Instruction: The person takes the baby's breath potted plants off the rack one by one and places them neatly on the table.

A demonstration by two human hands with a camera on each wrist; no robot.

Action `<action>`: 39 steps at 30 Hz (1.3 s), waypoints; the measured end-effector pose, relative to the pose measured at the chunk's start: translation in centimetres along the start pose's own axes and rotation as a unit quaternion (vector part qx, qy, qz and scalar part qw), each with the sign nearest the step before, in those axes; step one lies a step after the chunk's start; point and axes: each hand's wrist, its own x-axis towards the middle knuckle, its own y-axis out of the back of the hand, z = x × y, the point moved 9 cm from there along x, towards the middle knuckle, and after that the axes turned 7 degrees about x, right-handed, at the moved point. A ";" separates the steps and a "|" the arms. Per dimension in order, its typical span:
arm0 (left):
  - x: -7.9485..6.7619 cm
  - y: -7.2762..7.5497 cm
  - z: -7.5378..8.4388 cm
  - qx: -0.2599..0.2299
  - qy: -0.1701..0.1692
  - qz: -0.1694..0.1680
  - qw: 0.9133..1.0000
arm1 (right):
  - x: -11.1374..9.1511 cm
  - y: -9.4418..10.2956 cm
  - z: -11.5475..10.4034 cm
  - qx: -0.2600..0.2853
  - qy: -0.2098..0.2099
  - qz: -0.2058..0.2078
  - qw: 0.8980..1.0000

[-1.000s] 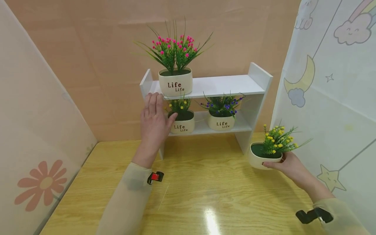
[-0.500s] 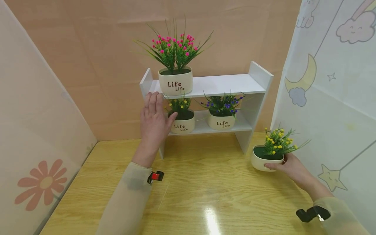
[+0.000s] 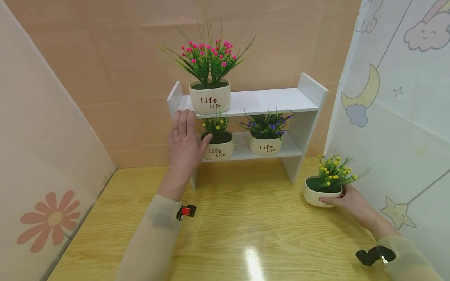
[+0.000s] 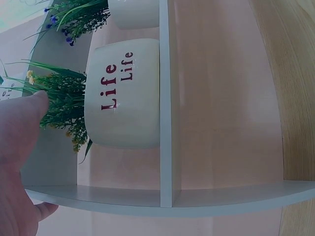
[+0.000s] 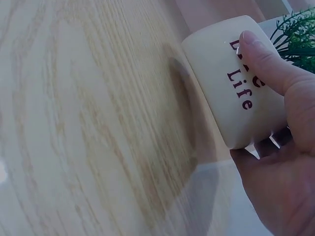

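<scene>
My right hand holds a potted plant with yellow flowers by its cream pot, right of the shelf. In the right wrist view, the thumb lies across the pot's "Life" lettering. A shadow on the table beside its base suggests a small gap, but contact is hard to tell. My left hand rests against the left end of the white two-tier shelf, fingers extended and thumb spread. That thumb is in front of a second yellow-flowered plant on the lower tier; the left wrist view shows its pot.
A pink-flowered plant stands on the upper tier at the left. A purple-flowered plant is on the lower tier at the right. Printed cloth walls border the wooden table.
The right hand and its potted plant have shifted slightly right and down, away from the shelf. My left hand stays in place against the shelf.
</scene>
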 end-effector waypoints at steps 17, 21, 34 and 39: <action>0.0 0.0 -0.1 -0.005 -0.003 0.009 1.000 | 0.1 0.8 1.8 -0.065 0.012 0.009 0.998; 0.0 -0.1 0.0 -0.006 -0.004 0.005 1.000 | 0.2 1.1 1.9 -0.078 0.027 0.011 0.997; -0.1 0.0 0.0 -0.007 -0.005 0.012 1.000 | 0.4 0.9 1.8 -0.048 0.032 0.000 0.998; -0.1 0.1 0.0 -0.010 -0.006 0.014 1.000 | 0.3 1.0 2.1 -0.067 0.020 -0.002 0.998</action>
